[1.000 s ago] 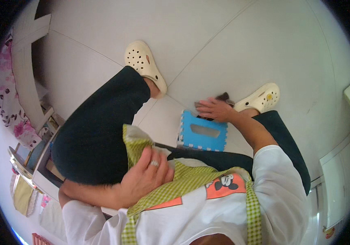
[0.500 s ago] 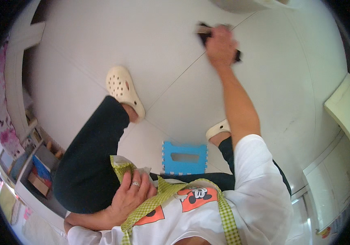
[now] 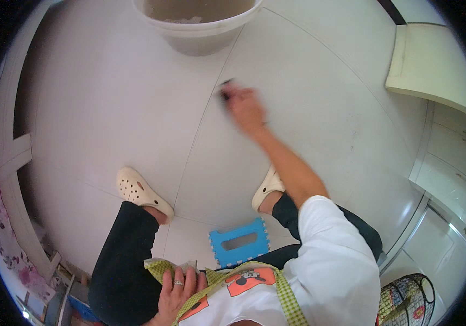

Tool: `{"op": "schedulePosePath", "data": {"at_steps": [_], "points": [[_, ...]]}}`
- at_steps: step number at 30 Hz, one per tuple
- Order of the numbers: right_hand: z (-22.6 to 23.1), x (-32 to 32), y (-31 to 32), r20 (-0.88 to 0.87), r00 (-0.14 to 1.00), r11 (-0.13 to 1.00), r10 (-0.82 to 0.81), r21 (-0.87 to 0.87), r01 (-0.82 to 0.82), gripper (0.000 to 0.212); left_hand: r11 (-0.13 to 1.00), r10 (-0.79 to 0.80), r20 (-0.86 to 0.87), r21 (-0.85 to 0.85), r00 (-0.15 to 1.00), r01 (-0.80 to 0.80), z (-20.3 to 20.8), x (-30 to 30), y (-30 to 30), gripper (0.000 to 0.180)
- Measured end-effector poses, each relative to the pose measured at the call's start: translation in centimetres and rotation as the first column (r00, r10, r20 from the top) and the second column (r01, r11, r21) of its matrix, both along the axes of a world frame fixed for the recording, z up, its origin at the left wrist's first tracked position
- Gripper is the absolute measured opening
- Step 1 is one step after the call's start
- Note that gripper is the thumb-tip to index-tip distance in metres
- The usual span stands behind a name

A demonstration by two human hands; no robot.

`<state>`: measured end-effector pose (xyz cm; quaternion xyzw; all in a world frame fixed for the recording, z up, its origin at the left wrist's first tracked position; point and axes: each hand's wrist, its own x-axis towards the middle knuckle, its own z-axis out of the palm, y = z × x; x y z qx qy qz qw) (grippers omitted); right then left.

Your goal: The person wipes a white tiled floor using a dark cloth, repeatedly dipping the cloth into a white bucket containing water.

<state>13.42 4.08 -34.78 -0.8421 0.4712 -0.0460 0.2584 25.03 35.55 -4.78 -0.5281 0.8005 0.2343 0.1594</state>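
Note:
My right hand (image 3: 246,111) reaches out over the pale floor tiles, blurred by motion. Its fingers are closed round a small black thing (image 3: 225,94), whose kind the blur hides. Most of that thing is covered by the hand. Low in my lap, my left hand (image 3: 177,290), with a ring on one finger, grips the bunched edge of a green checked apron (image 3: 159,266). Beyond my right hand stands a whitish tub (image 3: 197,43) of murky greyish-brown water, cut off by the top of the view.
My feet, in cream clogs (image 3: 140,187), are set wide apart. Between my legs is a blue stool (image 3: 238,247) with a slot. Pale panels (image 3: 434,68) stand at the right, a wire basket (image 3: 409,301) at lower right. A whitish frame (image 3: 16,152) and floral cloth run along the left.
My right hand has come nearer and to the left with the black thing. The view has shifted, bringing more of the tub and the wire basket into sight. My left hand stays on the apron.

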Motion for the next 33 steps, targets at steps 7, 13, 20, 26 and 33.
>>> {"op": "schedulePosePath", "data": {"at_steps": [7,13,20,26,33], "points": [[-2.8,11.6,11.8,0.165,0.704,0.723,0.691,-0.163,-0.672,0.036,0.997,0.014,-0.055,0.078,0.998,-0.010,1.4,-0.1,-2.7,0.038],[-2.4,8.2,-3.3,0.101,0.961,0.845,0.258,-0.506,-0.173,0.030,0.989,0.009,0.007,0.148,1.000,-0.010,1.6,-0.3,-4.4,0.040],[-2.4,-16.6,-13.5,-0.137,0.902,0.726,-0.410,-0.647,0.232,0.038,0.983,0.061,-0.032,0.173,0.998,-0.055,2.1,-1.0,-5.8,0.042],[1.8,-17.7,-9.8,-0.030,0.777,0.769,-0.629,-0.163,0.617,0.037,0.990,-0.116,-0.048,0.079,0.992,0.120,1.9,-0.6,-2.3,0.049],[8.7,-2.8,1.4,0.013,0.713,0.701,0.701,-0.195,-0.686,0.032,0.970,-0.232,-0.070,-0.083,0.970,0.226,3.3,-1.3,-2.0,0.035]]}}
